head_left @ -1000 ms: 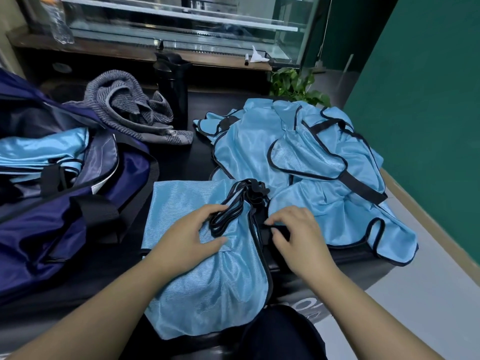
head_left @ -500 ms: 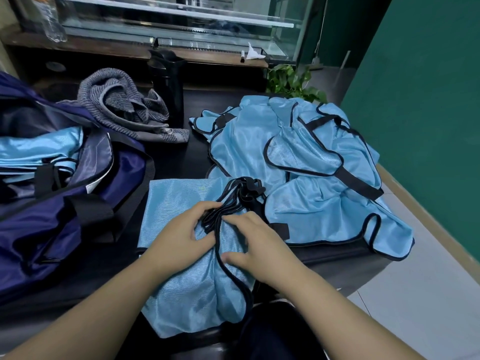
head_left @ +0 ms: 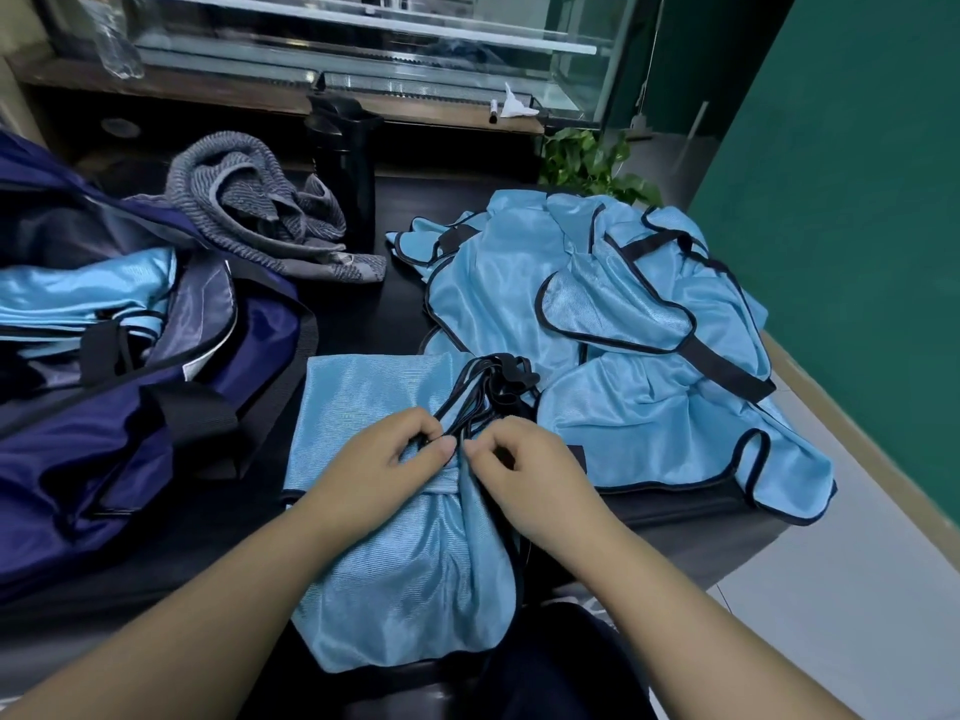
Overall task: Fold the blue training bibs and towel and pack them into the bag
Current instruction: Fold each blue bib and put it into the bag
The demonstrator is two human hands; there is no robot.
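Observation:
A light blue bib with black trim lies partly folded on the dark table in front of me, hanging over the near edge. My left hand pinches its bunched black straps near the middle. My right hand grips the bib's fabric right beside it, fingertips almost touching the left thumb. A heap of unfolded blue bibs lies to the right. The navy bag stands open at the left with folded blue bibs inside. A crumpled grey towel lies behind the bag.
A black bottle stands by the towel. A glass display case and a wooden ledge run along the back, with a green plant at the table's far right corner. A green wall and tiled floor lie to the right.
My right hand has moved left from the bib's right edge, folding that side over, and now meets my left hand at the bunched straps. The left hand stayed roughly in place.

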